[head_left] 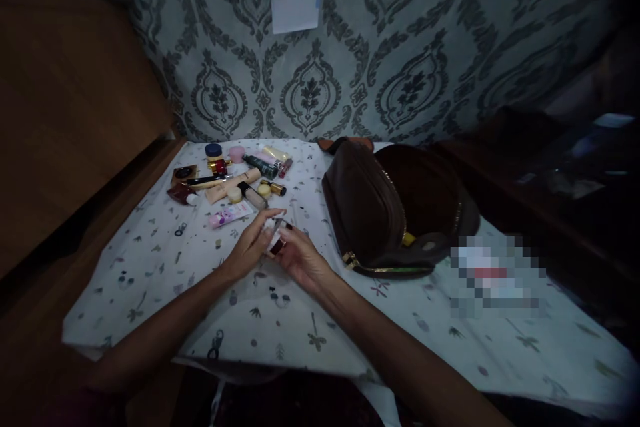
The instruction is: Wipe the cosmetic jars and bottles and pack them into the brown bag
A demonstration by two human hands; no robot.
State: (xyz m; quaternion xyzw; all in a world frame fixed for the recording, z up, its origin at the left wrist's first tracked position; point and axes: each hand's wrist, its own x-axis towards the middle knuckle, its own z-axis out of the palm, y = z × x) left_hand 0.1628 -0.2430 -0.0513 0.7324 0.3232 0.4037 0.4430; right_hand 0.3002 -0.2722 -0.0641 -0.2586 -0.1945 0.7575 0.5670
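Note:
My left hand (253,243) and my right hand (303,255) meet above the cloth, both closed around a small white and dark-red container (277,243). Fingers cover much of it, so its exact kind is hidden. Just beyond my left hand lies a pink and purple tube (231,214). Near it are a bottle with a black cap (253,195), a small cream-coloured jar (234,195) and a long beige tube (233,185). To the right of my hands stands a brown bag (365,207), its zip undone and its mouth gaping.
More cosmetics lie at the back left: a dark green tube (261,165), a blue-lidded jar (213,151), a pink jar (237,155) and a brown bottle (181,194). A patterned cloth (165,280) covers the table. Wooden furniture (75,100) borders the left; a patterned wall (345,80) rises behind.

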